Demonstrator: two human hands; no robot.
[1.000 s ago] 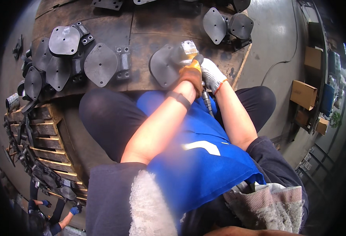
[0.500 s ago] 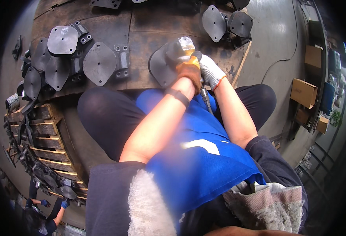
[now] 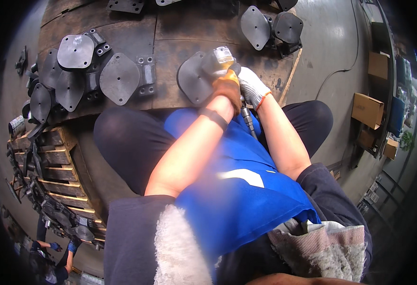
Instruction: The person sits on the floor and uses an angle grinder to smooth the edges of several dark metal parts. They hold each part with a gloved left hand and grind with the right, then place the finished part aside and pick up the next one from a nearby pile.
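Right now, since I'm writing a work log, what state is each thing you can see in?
Left hand, brown-and-yellow glove on, closed around the tool
Right hand, white glove on, closed around the tool
Plate by the tool, on the table, partly covered
Tool, held; running or not, cannot tell
Hose, coming out below the hands
Pallet, loaded with metal parts
Cable, lying bent on the floor

The brown-and-yellow-gloved left hand [image 3: 226, 86] is curled closed, its dark-banded wrist [image 3: 216, 117] just behind. The white-knit-gloved right hand [image 3: 253, 86], also curled, sits just to its right. From behind them the bare left forearm [image 3: 184, 154] and right forearm [image 3: 283, 137] slant inward; the left knee [image 3: 114, 128] and right knee [image 3: 314, 118] spread either side of the hands.
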